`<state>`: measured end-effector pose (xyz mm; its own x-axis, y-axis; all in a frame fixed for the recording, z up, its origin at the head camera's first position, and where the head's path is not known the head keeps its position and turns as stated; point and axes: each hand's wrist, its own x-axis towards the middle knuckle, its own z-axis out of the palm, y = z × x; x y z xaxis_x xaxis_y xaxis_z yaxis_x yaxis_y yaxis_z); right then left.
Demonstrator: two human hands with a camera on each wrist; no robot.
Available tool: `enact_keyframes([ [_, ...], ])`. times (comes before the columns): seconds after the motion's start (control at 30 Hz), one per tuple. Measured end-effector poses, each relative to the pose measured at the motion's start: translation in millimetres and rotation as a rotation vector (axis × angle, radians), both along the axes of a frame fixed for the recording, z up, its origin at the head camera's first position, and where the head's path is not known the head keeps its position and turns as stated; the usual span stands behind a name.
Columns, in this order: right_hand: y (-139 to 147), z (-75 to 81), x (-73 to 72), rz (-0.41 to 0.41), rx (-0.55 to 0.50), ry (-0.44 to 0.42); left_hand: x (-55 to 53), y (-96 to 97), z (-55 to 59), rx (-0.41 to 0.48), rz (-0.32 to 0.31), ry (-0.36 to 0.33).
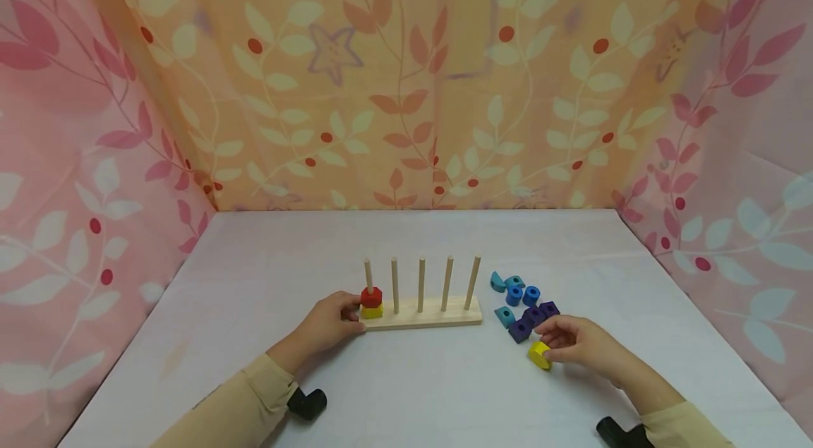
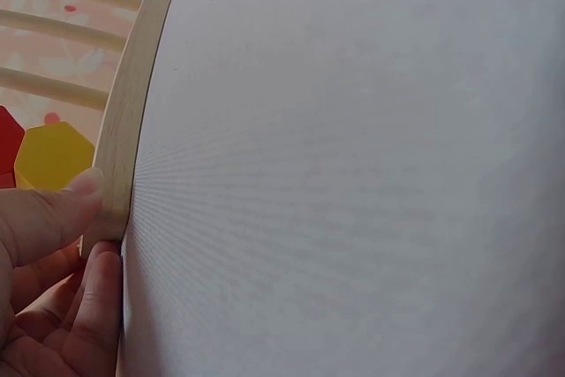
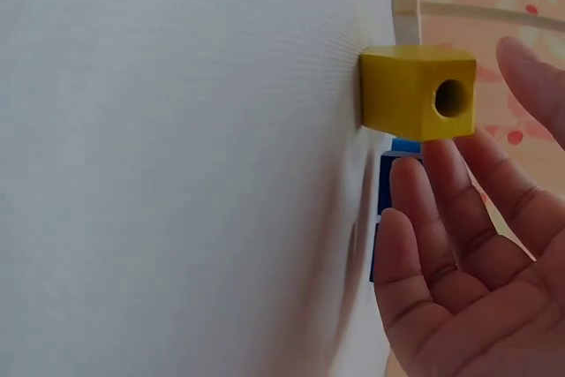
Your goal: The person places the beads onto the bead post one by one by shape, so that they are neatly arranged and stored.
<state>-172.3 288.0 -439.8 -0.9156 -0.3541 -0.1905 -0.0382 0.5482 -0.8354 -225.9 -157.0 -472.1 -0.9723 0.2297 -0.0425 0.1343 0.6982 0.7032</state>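
A wooden peg stand (image 1: 419, 319) with several upright pegs sits mid-table. On its leftmost peg a red block (image 1: 371, 298) lies over a yellow block (image 1: 372, 312). My left hand (image 1: 327, 324) pinches the left end of the base, thumb (image 2: 66, 209) on one side and fingers curled at the end. To the right, a loose yellow block (image 1: 540, 355), many-sided with a round hole, stands on its side on the table. Around it my right hand (image 1: 587, 343) reaches with fingers spread; in the right wrist view the thumb (image 3: 534, 86) is apart from the block.
Behind the right hand lie purple blocks (image 1: 520, 330), two blue cylinders (image 1: 531, 295) and teal half-round blocks (image 1: 505, 317), close together right of the stand. A white cloth covers the table (image 1: 406, 391). Patterned curtains (image 1: 406, 81) rise behind and at both sides.
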Motion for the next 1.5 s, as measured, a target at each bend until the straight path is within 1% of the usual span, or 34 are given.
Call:
enact_keyframes([
  [0.2, -3.7, -7.9, -0.3, 0.037, 0.088, 0.011, 0.7, -0.4, 1.0, 0.011, -0.002, 0.005],
  [0.37, -6.9, -8.7, 0.6, 0.016, 0.132, 0.014, 1.4, -0.9, 1.6, 0.009, 0.002, 0.008],
  [0.43, -7.5, -8.5, 1.1, 0.008, 0.136, 0.017, 1.8, -0.9, 2.0, 0.012, 0.002, 0.014],
  [0.6, -8.4, -7.2, 2.3, -0.009, 0.104, 0.021, 2.3, -1.3, 2.2, 0.015, -0.004, 0.019],
  [0.77, -9.2, -2.4, 1.9, -0.022, 0.101, 0.041, 2.8, -1.6, 1.9, 0.014, -0.007, 0.02],
  [0.83, -9.6, 2.4, 1.1, -0.034, 0.103, 0.05, 3.3, -1.4, 2.7, 0.014, -0.013, 0.02],
  [0.93, -12.1, 14.2, -0.7, -0.061, 0.111, 0.069, 3.7, -1.0, 3.6, 0.015, -0.014, 0.015],
  [1.07, -18.6, 34.0, -4.2, -0.077, 0.128, 0.134, 3.9, -0.6, 4.9, 0.012, 0.001, 0.002],
  [1.17, -25.1, 48.4, -6.8, -0.073, 0.136, 0.186, 3.8, -0.4, 5.2, 0.01, 0.001, 0.0],
  [1.33, -38.6, 71.3, -11.5, -0.053, 0.137, 0.242, 2.5, -0.6, 2.9, 0.012, -0.01, 0.003],
  [1.5, -58.8, 94.2, -17.4, -0.026, 0.12, 0.318, 1.2, -1.4, 1.6, 0.011, -0.011, 0.012],
])
